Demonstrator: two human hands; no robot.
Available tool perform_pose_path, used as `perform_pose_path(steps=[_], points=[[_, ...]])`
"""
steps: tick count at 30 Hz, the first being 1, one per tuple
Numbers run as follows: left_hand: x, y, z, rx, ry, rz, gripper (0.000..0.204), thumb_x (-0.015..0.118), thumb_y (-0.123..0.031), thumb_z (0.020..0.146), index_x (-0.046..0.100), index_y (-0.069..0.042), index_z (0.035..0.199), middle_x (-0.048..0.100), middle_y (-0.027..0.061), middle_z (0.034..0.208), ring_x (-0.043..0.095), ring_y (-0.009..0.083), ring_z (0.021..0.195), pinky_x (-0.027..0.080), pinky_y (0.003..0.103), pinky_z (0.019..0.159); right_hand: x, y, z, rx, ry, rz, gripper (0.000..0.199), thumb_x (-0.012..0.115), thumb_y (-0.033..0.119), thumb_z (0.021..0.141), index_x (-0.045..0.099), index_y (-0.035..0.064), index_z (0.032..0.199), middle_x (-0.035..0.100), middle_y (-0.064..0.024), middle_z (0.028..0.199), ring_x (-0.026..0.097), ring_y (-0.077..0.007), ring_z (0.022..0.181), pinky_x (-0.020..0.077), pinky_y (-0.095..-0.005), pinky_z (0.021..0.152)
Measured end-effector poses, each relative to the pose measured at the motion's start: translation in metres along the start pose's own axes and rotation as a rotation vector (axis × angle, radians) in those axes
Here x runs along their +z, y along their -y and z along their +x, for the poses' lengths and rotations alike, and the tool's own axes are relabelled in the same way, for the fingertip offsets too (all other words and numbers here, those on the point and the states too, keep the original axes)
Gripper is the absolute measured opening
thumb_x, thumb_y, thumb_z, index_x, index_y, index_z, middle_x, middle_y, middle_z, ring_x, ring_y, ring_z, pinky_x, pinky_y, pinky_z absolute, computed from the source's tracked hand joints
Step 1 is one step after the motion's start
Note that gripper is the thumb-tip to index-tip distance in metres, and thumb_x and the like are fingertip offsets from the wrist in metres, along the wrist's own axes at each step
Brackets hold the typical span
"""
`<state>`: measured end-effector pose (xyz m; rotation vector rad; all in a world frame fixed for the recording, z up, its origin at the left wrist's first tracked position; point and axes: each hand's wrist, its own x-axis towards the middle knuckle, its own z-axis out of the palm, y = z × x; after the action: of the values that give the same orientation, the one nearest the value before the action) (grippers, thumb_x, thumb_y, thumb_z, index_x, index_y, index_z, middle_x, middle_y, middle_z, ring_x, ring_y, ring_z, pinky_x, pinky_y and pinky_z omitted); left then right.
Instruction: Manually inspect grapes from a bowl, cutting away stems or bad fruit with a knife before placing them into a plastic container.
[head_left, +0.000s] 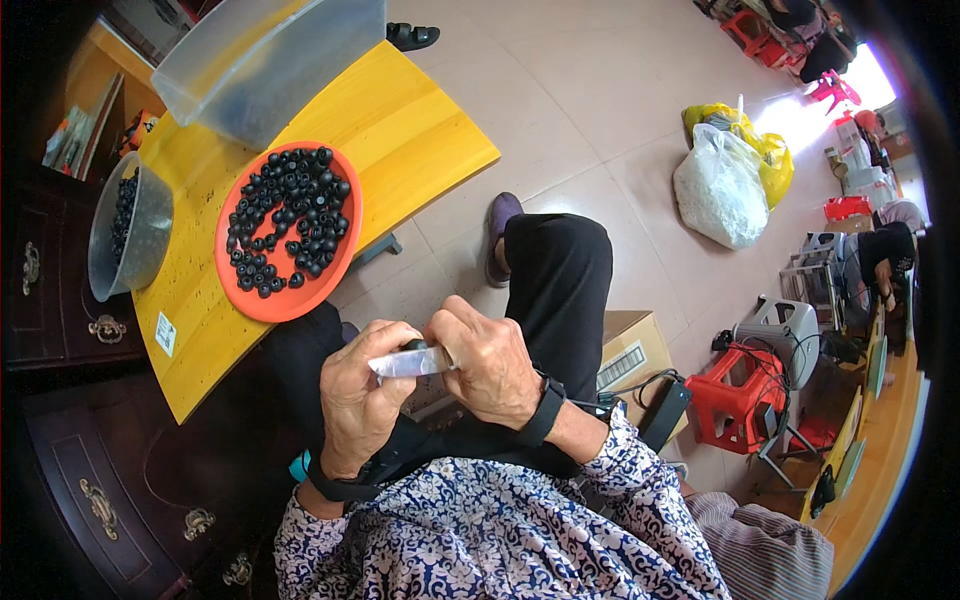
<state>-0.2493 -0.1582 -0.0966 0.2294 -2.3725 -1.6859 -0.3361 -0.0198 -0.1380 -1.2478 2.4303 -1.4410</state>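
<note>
My right hand point(490, 365) is closed round a small knife, whose short silvery blade point(412, 362) points left across the gap between my hands. Its handle is hidden in my fist. Between the thumb and fingers of my left hand point(362, 395) is a small black rounded part point(413, 345), mostly covered, with the blade against or just in front of it. Both hands are close together above my lap. Ahead and to the left, an orange-red plate point(346, 246) holds many small black round parts point(290, 195).
The plate rests on a yellow wooden table point(415, 130). A clear tub point(150, 245) with black parts and a large translucent bin point(270, 70) stand there too. Dark drawers point(85, 480) are at left. At right are a cardboard box point(640, 350), a red stool point(738, 400) and filled bags point(722, 190).
</note>
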Motion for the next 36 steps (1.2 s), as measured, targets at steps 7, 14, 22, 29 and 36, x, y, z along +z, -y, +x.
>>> perform_pose_path(steps=[7,14,22,29,36], points=[[0.002,0.009,-0.004,-0.070,-0.005,-0.287,0.018,0.058,0.002,0.083,0.061,0.004,0.100,0.063,0.0090,0.090,0.062,0.0137,0.077,0.048,0.023,0.065,-0.007,-0.025,0.013,0.419,-0.172,0.583,0.012,0.050,0.003,0.085,0.060,-0.0010,0.080,0.059,-0.0050,0.063,0.052,-0.0118,0.053,0.0434,-0.0256,0.052],[-0.002,0.020,-0.002,-0.054,0.008,-0.221,0.020,0.058,0.001,0.084,0.061,0.004,0.104,0.061,0.0069,0.088,0.059,0.0119,0.079,0.047,0.022,0.066,-0.021,0.009,0.002,0.652,0.195,1.008,0.016,0.055,0.018,0.093,0.060,0.0048,0.085,0.050,0.0059,0.068,0.042,-0.0013,0.059,0.0329,-0.0185,0.052],[-0.001,0.024,-0.005,0.068,-0.036,0.022,0.024,0.060,0.003,0.082,0.061,0.003,0.106,0.062,0.0121,0.090,0.063,0.0211,0.079,0.049,0.029,0.069,-0.002,0.017,-0.002,0.595,0.076,0.961,0.019,0.066,0.022,0.090,0.063,0.0031,0.086,0.053,0.0049,0.071,0.043,-0.0014,0.063,0.0336,-0.0189,0.054],[-0.001,0.029,-0.009,0.072,-0.033,0.019,0.024,0.060,0.000,0.084,0.060,0.002,0.108,0.062,0.0121,0.091,0.063,0.0217,0.081,0.050,0.029,0.069,0.004,0.011,-0.008,0.664,0.057,1.113,0.023,0.062,0.023,0.093,0.061,0.0027,0.083,0.050,0.0044,0.060,0.040,-0.0021,0.048,0.0292,-0.0187,0.043],[0.002,0.028,-0.010,-0.028,-0.019,-0.091,0.021,0.060,-0.003,0.085,0.060,0.002,0.105,0.060,0.0089,0.086,0.059,0.0175,0.077,0.048,0.027,0.070,0.007,0.007,-0.009,0.474,0.014,0.676,0.023,0.056,0.022,0.095,0.061,0.0008,0.087,0.051,0.0029,0.062,0.045,-0.0061,0.054,0.0372,-0.0230,0.049]])
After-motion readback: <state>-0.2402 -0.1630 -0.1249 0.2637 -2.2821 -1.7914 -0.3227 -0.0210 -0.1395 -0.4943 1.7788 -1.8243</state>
